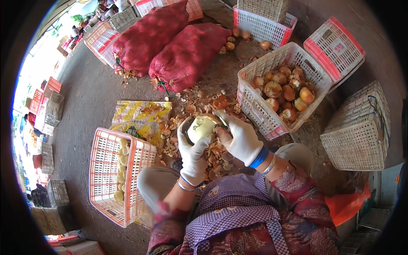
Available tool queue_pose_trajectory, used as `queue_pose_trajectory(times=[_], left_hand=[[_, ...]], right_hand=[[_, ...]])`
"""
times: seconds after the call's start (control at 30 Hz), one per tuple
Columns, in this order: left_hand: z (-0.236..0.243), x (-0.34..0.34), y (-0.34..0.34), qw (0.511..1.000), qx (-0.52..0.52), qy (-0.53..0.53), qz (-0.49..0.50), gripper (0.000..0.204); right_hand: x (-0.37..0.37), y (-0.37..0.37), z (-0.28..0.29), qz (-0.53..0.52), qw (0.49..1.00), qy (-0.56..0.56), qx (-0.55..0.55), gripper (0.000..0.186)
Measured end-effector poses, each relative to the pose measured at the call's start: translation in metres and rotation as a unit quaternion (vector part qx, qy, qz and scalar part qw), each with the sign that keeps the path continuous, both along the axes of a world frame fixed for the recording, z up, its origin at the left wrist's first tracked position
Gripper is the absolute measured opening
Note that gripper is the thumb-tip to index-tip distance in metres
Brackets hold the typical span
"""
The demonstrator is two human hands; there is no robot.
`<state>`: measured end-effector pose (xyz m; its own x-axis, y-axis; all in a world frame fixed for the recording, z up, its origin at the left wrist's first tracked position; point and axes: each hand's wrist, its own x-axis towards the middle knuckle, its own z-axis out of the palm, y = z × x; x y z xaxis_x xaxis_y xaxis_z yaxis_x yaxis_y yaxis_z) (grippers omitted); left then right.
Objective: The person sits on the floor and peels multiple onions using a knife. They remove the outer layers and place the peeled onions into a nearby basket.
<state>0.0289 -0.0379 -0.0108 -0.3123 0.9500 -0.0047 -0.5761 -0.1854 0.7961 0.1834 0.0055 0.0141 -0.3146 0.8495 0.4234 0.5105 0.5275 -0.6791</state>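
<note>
Between my two gloved hands, above my lap, is a large onion, pale and peeled over most of the side that shows, with brown skin along its upper edge. My left hand, in a white glove, wraps round its left and lower side. My right hand, gloved in white with a blue cuff, grips the right side, thumb and fingers at the brown skin. Whether a tool is hidden in the right hand I cannot make out. Loose onion skins lie heaped on the ground just below and around the hands.
A white-and-red crate at left holds peeled onions. At right, a pale crate holds unpeeled onions. Two red mesh sacks lie ahead, near a yellow-and-white bag. More crates stand at the right.
</note>
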Motion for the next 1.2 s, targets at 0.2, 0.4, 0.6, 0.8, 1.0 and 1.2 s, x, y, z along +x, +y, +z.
queue_pose_trajectory(times=[0.2, 0.4, 0.6, 0.8, 1.0, 1.2], left_hand=[[-0.001, -0.005, -0.004, 0.997, -0.008, 0.062, -0.045, 0.099], [0.014, -0.014, 0.001, 0.991, -0.007, -0.020, -0.131, 0.104], [0.002, -0.004, 0.006, 0.990, -0.023, -0.026, -0.139, 0.103], [-0.005, -0.008, 0.008, 0.974, -0.007, -0.110, -0.199, 0.102], [-0.008, -0.013, 0.003, 0.962, 0.022, -0.140, -0.234, 0.098], [-0.019, -0.021, 0.001, 0.919, -0.005, -0.286, -0.271, 0.102]], right_hand=[[0.008, 0.007, -0.007, 0.004, 0.997, 0.066, -0.039, 0.025], [0.012, 0.005, 0.007, 0.026, 0.949, 0.261, -0.174, 0.019], [0.013, -0.003, 0.013, 0.008, 0.973, 0.195, -0.126, 0.016], [0.023, -0.003, 0.035, -0.011, 0.798, 0.398, -0.452, 0.018], [0.032, 0.002, 0.035, -0.045, 0.764, 0.464, -0.446, 0.025], [0.038, -0.003, 0.036, -0.058, 0.746, 0.501, -0.435, 0.027]])
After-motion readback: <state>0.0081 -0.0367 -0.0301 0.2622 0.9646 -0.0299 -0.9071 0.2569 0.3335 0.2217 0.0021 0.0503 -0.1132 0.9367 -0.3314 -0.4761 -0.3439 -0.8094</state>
